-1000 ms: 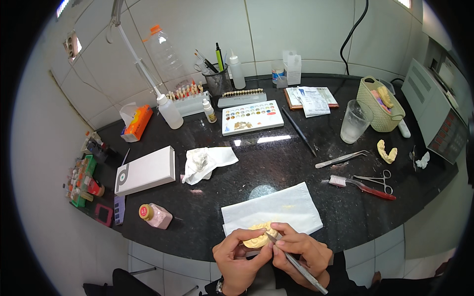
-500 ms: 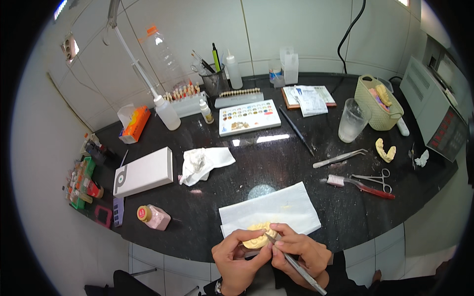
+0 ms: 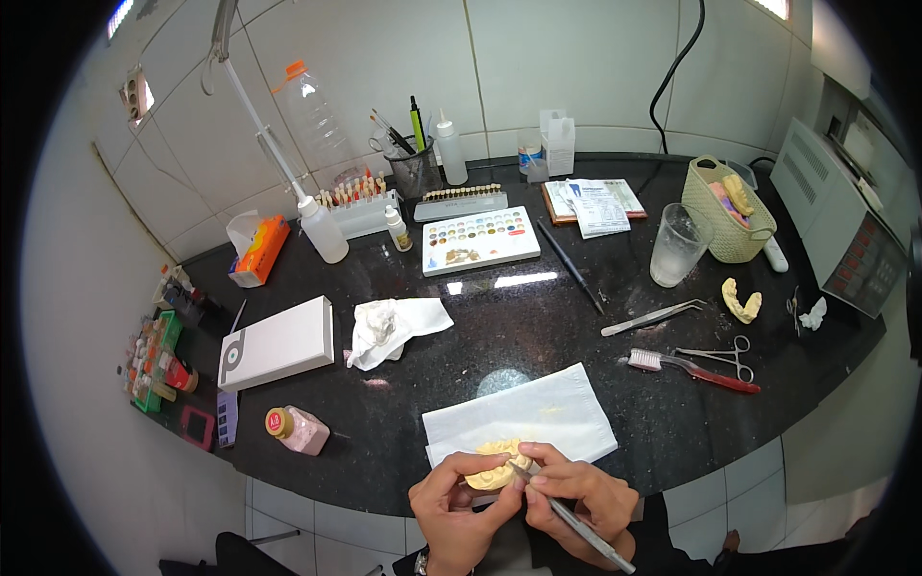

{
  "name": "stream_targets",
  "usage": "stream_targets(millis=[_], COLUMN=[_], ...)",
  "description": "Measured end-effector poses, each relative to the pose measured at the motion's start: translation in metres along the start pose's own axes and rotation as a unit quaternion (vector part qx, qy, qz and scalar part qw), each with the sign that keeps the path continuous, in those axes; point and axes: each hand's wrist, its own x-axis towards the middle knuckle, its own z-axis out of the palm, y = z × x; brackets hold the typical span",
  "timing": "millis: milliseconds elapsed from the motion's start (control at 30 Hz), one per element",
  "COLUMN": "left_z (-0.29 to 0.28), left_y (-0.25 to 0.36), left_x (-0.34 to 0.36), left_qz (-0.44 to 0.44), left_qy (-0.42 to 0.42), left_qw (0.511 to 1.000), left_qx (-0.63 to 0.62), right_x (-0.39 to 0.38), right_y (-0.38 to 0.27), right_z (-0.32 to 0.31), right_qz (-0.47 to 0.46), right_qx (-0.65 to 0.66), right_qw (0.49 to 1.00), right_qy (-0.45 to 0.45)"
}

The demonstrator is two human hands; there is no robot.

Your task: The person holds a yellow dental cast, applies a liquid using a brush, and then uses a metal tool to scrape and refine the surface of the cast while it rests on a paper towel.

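Note:
A yellow plaster dental model (image 3: 492, 477) is gripped in my left hand (image 3: 461, 514), thumb and fingers around its left and near sides. My right hand (image 3: 581, 497) pinches a slim metal carving knife (image 3: 574, 523) like a pen. The knife's tip meets the right part of the model, and fingers of my right hand also rest by the model's right edge. Beneath and beyond the hands lies a folded white paper towel (image 3: 538, 413) with faint yellow dust on it. The model's underside is hidden by my fingers.
To the right lie a red-handled toothbrush (image 3: 696, 369), a hemostat (image 3: 720, 355), tweezers (image 3: 653, 317) and a horseshoe-shaped plaster model (image 3: 741, 301). A clear cup (image 3: 678, 248) stands behind them. On the left are a pink powder bottle (image 3: 300, 431), a white box (image 3: 279, 344) and crumpled tissue (image 3: 394, 326).
The view has shifted slightly, so the table things sit a little differently in the picture. My hands keep their hold on the model and the knife, with hardly any movement.

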Motion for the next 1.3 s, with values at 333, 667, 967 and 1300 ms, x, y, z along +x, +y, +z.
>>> stream_targets(millis=[333,667,967,1300], left_z=[-0.008,0.001,-0.002,-0.005], left_y=[-0.011,0.008,0.0,0.006], left_x=[-0.001,0.003,0.0,0.003], left_qz=[0.011,-0.013,0.004,-0.022], left_qy=[-0.007,-0.018,-0.004,-0.04], left_qw=[0.999,1.0,0.999,0.999], left_qx=[0.033,-0.016,0.037,0.0], right_x=[0.002,-0.002,-0.001,-0.001], right_y=[-0.001,0.002,-0.004,0.004], right_z=[0.001,-0.001,-0.001,0.003], right_qz=[-0.003,-0.012,0.022,-0.04], right_qx=[-0.036,-0.019,-0.051,-0.09], right_qw=[0.999,1.0,0.998,0.995], right_qy=[-0.005,-0.016,-0.015,-0.002])
